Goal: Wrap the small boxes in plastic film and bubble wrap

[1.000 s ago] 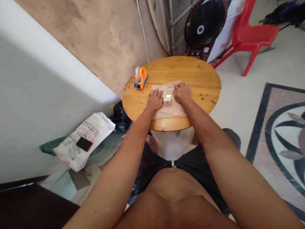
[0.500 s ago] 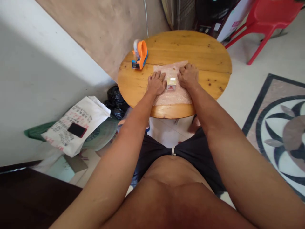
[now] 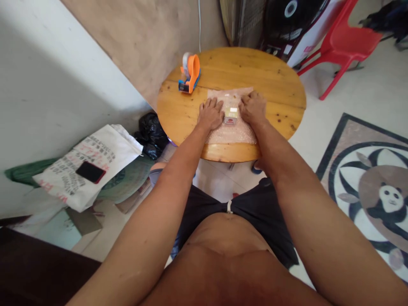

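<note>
A sheet of bubble wrap [image 3: 234, 135] lies on the round wooden table [image 3: 251, 63]. A small box [image 3: 230, 115] with a pale top and a red mark on its front sits on the middle of the sheet, between my hands. Flat on the sheet's left side, with fingers spread, rests my left hand [image 3: 211, 114], just beside the box. At the right edge my right hand [image 3: 253, 107] is closed, its fingers curled on the bubble wrap. The exact grip of its fingertips is hidden.
An orange and blue tape dispenser [image 3: 191, 74] stands at the table's left edge. Left of the table, a phone [image 3: 91, 171] lies on a white sack [image 3: 86, 161] beside a black plastic bag [image 3: 153, 134]. A red chair [image 3: 349, 44] and a fan [image 3: 290, 21] stand beyond.
The view has shifted slightly to the right, bringing more of the floor pattern in. Both hands keep nearly the same places around the box.
</note>
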A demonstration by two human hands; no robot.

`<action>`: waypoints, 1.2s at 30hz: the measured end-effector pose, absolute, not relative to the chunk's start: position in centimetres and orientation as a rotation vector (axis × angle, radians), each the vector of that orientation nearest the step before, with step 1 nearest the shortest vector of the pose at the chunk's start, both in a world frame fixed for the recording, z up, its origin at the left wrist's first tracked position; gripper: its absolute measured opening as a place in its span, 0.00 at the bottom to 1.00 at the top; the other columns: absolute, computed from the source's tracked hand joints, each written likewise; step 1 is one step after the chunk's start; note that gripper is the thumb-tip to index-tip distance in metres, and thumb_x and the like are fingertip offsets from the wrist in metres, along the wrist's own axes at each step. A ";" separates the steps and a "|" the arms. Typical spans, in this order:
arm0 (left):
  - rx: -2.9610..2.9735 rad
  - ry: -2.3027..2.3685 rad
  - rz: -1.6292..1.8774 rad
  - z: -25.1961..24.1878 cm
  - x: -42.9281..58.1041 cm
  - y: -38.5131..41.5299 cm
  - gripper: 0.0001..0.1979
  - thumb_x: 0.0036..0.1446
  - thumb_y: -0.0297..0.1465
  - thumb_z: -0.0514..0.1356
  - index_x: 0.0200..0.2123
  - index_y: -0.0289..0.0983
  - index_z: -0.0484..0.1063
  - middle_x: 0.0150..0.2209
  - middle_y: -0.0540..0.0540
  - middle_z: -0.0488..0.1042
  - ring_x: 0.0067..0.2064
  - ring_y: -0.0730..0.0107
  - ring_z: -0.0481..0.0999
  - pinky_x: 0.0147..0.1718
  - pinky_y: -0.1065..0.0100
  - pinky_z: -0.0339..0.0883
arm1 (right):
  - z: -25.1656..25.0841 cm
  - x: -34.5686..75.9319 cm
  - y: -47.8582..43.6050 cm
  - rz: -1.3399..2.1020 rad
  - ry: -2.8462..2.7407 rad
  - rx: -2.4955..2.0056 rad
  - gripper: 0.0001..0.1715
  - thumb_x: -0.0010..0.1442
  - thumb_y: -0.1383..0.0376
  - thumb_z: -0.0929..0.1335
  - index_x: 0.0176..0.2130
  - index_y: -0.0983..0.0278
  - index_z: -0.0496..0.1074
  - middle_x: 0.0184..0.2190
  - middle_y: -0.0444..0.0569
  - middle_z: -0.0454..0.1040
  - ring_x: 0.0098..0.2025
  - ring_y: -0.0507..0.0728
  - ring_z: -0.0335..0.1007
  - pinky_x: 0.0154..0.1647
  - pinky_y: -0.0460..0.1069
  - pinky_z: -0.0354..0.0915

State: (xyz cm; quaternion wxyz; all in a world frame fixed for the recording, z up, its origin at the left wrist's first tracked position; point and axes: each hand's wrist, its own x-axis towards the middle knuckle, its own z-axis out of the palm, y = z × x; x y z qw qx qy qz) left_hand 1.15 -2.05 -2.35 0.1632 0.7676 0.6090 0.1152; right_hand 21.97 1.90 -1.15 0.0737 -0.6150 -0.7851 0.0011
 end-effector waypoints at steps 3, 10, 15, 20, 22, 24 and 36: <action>2.237 1.757 0.302 -2.1 1.2 -2.2 0.27 0.67 0.41 0.44 0.67 0.43 0.57 0.71 0.43 0.55 0.71 0.53 0.51 0.66 0.47 0.47 | -0.7 21.8 1.7 -0.030 -2.324 -1.801 0.29 0.70 0.51 0.56 0.47 0.68 0.75 0.49 0.64 0.71 0.53 0.71 0.61 0.52 0.67 0.58; 2.255 1.787 0.251 -1.5 1.4 -2.3 0.28 0.67 0.41 0.44 0.68 0.44 0.56 0.71 0.44 0.55 0.71 0.54 0.52 0.66 0.48 0.49 | 0.2 21.7 1.3 -0.019 -2.340 -1.875 0.25 0.67 0.56 0.59 0.51 0.66 0.76 0.52 0.65 0.70 0.53 0.72 0.61 0.52 0.66 0.58; 2.272 1.784 0.229 -1.4 1.4 -2.2 0.28 0.67 0.41 0.44 0.68 0.43 0.56 0.71 0.44 0.54 0.71 0.53 0.52 0.66 0.48 0.50 | 0.3 22.2 1.4 0.011 -2.304 -1.886 0.24 0.66 0.57 0.61 0.52 0.64 0.76 0.53 0.62 0.71 0.54 0.70 0.61 0.53 0.64 0.58; 2.281 1.790 0.182 -1.3 1.5 -2.1 0.28 0.67 0.42 0.44 0.68 0.43 0.56 0.71 0.44 0.55 0.70 0.53 0.53 0.65 0.48 0.52 | -0.1 22.8 1.6 0.059 -2.236 -1.849 0.23 0.65 0.60 0.61 0.54 0.62 0.76 0.53 0.59 0.72 0.53 0.68 0.63 0.53 0.60 0.59; 2.291 1.795 0.177 -1.3 1.6 -2.1 0.28 0.67 0.42 0.44 0.68 0.43 0.56 0.71 0.44 0.55 0.70 0.53 0.54 0.65 0.48 0.52 | -0.4 23.1 1.8 0.061 -2.203 -1.835 0.23 0.64 0.61 0.62 0.54 0.62 0.76 0.52 0.59 0.73 0.52 0.67 0.64 0.54 0.60 0.60; 2.300 1.806 0.188 -1.4 1.6 -2.1 0.28 0.67 0.42 0.44 0.68 0.43 0.56 0.70 0.45 0.56 0.70 0.54 0.54 0.65 0.49 0.52 | -0.7 23.2 1.9 0.058 -2.166 -1.813 0.24 0.64 0.61 0.62 0.53 0.65 0.77 0.51 0.60 0.74 0.52 0.67 0.65 0.56 0.60 0.59; 2.279 1.797 0.216 -1.0 1.6 -2.6 0.28 0.67 0.41 0.43 0.68 0.43 0.56 0.71 0.44 0.54 0.71 0.54 0.53 0.66 0.49 0.51 | 0.1 23.0 0.7 -0.052 -2.214 -1.686 0.19 0.63 0.64 0.62 0.45 0.62 0.80 0.46 0.60 0.75 0.49 0.69 0.64 0.49 0.64 0.60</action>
